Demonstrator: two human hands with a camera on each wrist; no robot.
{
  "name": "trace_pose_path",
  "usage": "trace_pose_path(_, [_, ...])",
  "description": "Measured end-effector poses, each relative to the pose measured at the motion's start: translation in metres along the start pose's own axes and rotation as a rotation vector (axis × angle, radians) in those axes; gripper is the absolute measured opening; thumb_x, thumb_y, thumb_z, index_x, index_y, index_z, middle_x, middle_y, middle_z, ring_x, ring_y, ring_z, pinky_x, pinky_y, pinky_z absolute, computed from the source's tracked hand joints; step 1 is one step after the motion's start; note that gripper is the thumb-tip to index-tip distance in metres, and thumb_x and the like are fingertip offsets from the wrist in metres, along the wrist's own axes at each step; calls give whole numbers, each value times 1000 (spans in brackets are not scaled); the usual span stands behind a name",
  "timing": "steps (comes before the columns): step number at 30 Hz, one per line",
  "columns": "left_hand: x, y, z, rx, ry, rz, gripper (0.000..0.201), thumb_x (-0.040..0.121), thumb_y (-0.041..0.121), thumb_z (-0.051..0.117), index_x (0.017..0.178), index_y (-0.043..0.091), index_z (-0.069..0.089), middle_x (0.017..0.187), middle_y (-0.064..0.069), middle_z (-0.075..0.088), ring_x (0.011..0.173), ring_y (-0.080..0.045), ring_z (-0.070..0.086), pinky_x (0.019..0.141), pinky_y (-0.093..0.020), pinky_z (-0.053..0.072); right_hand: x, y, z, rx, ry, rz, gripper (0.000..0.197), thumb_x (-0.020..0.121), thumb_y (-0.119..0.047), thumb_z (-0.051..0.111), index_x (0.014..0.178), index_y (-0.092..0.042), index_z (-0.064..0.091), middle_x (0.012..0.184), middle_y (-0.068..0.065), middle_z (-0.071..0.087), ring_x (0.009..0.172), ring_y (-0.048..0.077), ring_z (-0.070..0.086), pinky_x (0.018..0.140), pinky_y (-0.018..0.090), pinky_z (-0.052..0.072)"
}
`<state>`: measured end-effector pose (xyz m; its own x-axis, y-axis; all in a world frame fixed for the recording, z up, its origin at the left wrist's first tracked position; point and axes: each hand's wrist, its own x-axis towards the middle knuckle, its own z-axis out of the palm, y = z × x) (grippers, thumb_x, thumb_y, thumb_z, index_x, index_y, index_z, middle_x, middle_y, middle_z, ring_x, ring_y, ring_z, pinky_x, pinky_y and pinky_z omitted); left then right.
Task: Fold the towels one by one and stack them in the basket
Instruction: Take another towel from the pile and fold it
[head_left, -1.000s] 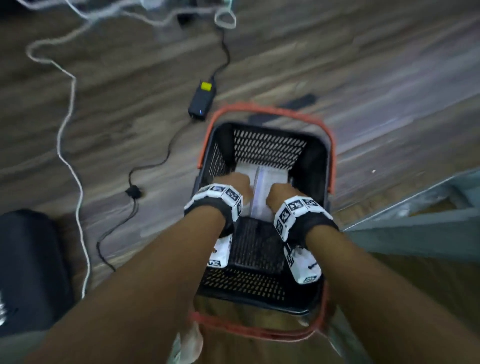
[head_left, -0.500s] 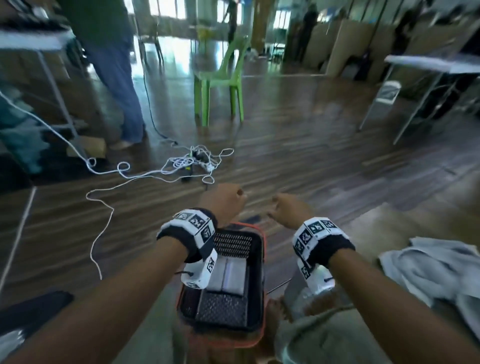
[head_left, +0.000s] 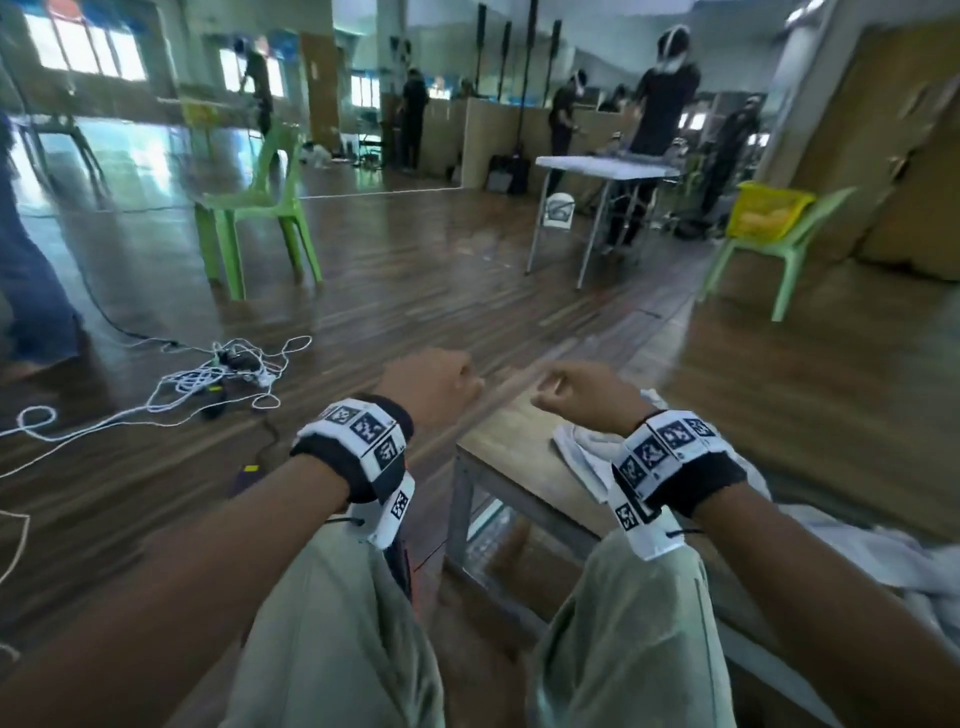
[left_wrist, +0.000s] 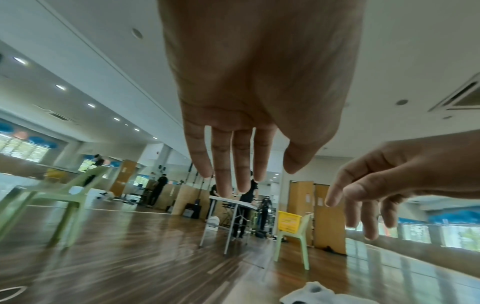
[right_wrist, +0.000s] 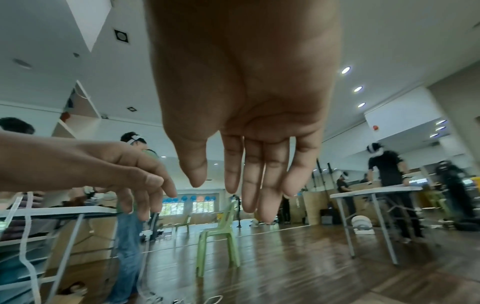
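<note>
Both my hands are raised in front of me above my knees and hold nothing. My left hand (head_left: 431, 384) hangs over the floor, left of the low wooden table (head_left: 506, 447). My right hand (head_left: 582, 389) hovers over the table's near corner, just above a crumpled white towel (head_left: 576, 454). More white towels (head_left: 883, 561) lie heaped further right. In the wrist views the fingers (left_wrist: 233, 164) (right_wrist: 249, 185) of each hand hang straight and relaxed. A white towel (left_wrist: 311, 293) shows below. The basket is hidden, apart from perhaps a dark sliver between my knees.
A tangle of white cables (head_left: 223, 369) lies on the wooden floor at the left. A green plastic chair (head_left: 254, 208) stands beyond it, near a person's jeans leg (head_left: 31, 291). Further back stand a folding table (head_left: 608, 166), several people, and a chair carrying a yellow basket (head_left: 769, 213).
A second ago both hands pressed the folded towel in the basket. They have lifted out empty and swung right toward the table, and my view has risen so the basket has dropped out of sight.
</note>
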<state>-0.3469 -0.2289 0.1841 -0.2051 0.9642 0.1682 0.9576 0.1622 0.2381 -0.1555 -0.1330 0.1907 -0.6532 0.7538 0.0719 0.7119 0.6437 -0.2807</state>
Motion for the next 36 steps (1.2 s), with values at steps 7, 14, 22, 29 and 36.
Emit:
trace_pose_path(7, [34,75,39,-107,-92,223,31,90,45,47,109,22,57,112,-3,63,99,-24,59,81,-34,47,-64,77,-28,19,96,242,29,86,-40,58,100,-17,69,103,-1,69,93,17,62,83,34,49])
trace_pose_path(14, [53,140,84,-312,-253,290,20,92,32,48,104,19,56,99,-2,60,88,-20,53,75,-28,38,-117,150,-17,80,74,475,17,87,-32,54,93,-25,68,101,-2,68,93,16,62,84,37,50])
trace_pose_path(22, [89,179,149,-290,-336,243,27,88,31,48,71,13,57,71,0,54,74,-22,52,64,-30,42,-122,215,18,38,23,577,16,84,-33,52,86,-26,66,102,-1,70,99,21,62,87,38,48])
trace_pose_path(29, [141,189,199,-230,-287,275,23,91,21,47,84,7,63,87,-7,65,85,-23,59,72,-33,44,-64,250,52,-80,53,492,21,88,-35,50,103,-29,64,101,-7,70,105,14,58,93,37,35])
trace_pose_path(36, [196,191,259,-200,-131,295,10,82,23,54,84,14,59,94,-5,64,87,-25,60,73,-35,48,11,289,83,-300,165,282,29,86,-29,54,112,-24,62,112,-2,64,110,22,53,91,39,35])
